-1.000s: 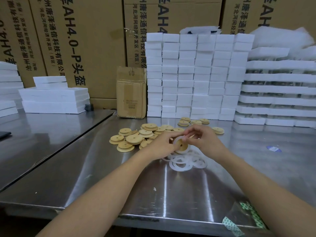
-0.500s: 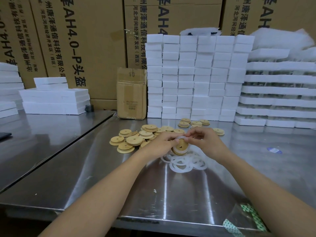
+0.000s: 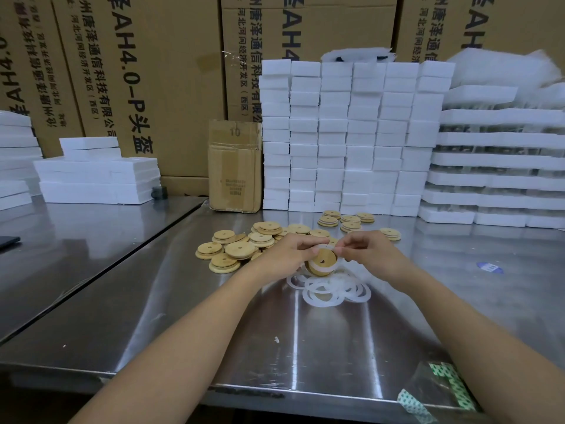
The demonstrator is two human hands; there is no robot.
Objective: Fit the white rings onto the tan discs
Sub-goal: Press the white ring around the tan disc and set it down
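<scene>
Above the steel table my left hand (image 3: 286, 250) grips a tan disc (image 3: 321, 263) with a centre hole, tilted toward me. A white ring (image 3: 326, 248) lies partly round the disc's rim, and my right hand (image 3: 365, 247) pinches that ring at the disc's top edge. Just below the hands several loose white rings (image 3: 333, 290) lie overlapping on the table. Several bare tan discs (image 3: 240, 247) are heaped to the left behind my left hand. A few more discs (image 3: 350, 223) sit farther back to the right.
A small cardboard box (image 3: 234, 166) and stacks of white foam blocks (image 3: 351, 136) stand behind the discs, foam trays (image 3: 501, 166) at right. More foam (image 3: 94, 175) sits on the left table. A seam (image 3: 101, 264) divides the two tables. A plastic bag (image 3: 440, 390) lies at the front edge.
The disc has turned in my hands and the ring sits further round its rim. My right hand's fingers have shifted to the disc's top edge.
</scene>
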